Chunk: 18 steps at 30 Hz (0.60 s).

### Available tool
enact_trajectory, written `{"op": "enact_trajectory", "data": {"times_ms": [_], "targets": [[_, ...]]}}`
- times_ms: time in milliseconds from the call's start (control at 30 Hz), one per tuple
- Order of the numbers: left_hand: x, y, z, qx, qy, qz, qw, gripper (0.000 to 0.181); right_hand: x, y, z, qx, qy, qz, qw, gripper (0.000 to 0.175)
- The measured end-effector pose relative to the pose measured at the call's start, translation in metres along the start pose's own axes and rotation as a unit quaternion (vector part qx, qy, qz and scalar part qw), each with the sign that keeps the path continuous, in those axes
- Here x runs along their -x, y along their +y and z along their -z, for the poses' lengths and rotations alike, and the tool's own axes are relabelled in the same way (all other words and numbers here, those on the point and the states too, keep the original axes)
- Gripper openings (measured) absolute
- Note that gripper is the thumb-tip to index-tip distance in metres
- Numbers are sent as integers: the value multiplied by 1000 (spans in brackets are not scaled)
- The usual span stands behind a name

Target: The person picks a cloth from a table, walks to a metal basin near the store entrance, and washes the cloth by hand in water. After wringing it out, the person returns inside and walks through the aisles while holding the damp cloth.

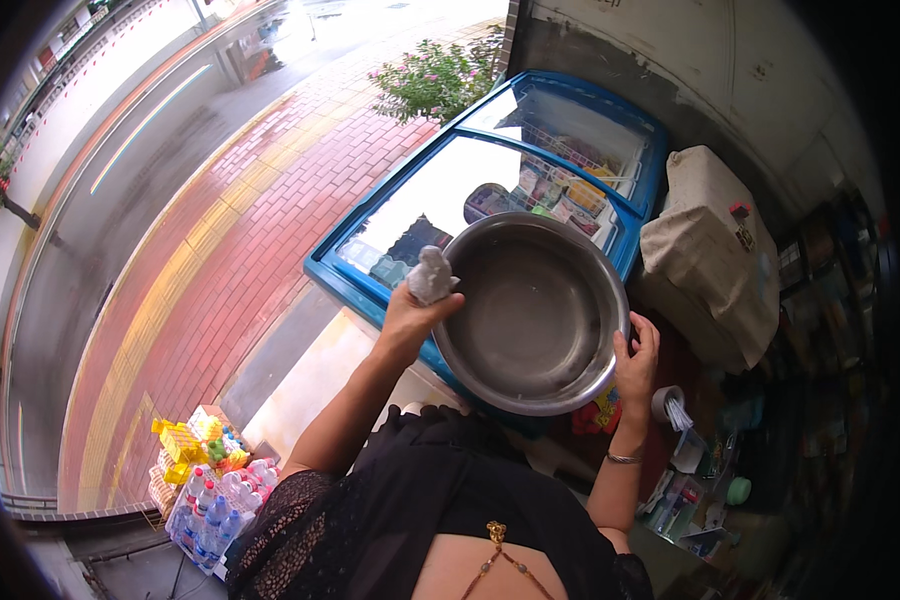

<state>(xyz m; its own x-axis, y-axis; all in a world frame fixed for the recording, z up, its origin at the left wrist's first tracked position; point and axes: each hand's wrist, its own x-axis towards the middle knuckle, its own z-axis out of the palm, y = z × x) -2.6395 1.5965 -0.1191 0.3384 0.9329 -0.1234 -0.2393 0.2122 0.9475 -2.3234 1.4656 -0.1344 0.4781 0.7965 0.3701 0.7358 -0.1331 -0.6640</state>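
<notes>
A wide stainless steel basin is held in front of me, over the near end of a blue chest freezer with glass sliding lids. Its inside looks bare apart from a few small marks. My left hand grips a crumpled whitish wad, perhaps cloth or paper, with the thumb against the basin's left rim. On the opposite side, my right hand holds the rim, its fingers curled over the outside.
Wrapped goods in wire baskets show through the freezer glass. Right of it stands a box-like thing under a beige cloth cover. A paper roll and small plastic boxes lie lower right. Bottled drinks stand lower left, beside brick paving.
</notes>
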Motion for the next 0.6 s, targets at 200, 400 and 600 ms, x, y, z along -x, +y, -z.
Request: {"op": "enact_trajectory", "data": {"times_ms": [200, 400, 600], "targets": [[14, -47, 31, -10, 111, 92, 990, 41, -11, 73, -24, -26, -42, -71, 996, 49], [16, -56, 25, 13, 102, 109, 989, 34, -57, 100, -36, -306, -148, -211, 916, 36], [15, -50, 33, 13, 56, 112, 992, 27, -69, 110, -50, -237, -155, -106, 953, 24]]}}
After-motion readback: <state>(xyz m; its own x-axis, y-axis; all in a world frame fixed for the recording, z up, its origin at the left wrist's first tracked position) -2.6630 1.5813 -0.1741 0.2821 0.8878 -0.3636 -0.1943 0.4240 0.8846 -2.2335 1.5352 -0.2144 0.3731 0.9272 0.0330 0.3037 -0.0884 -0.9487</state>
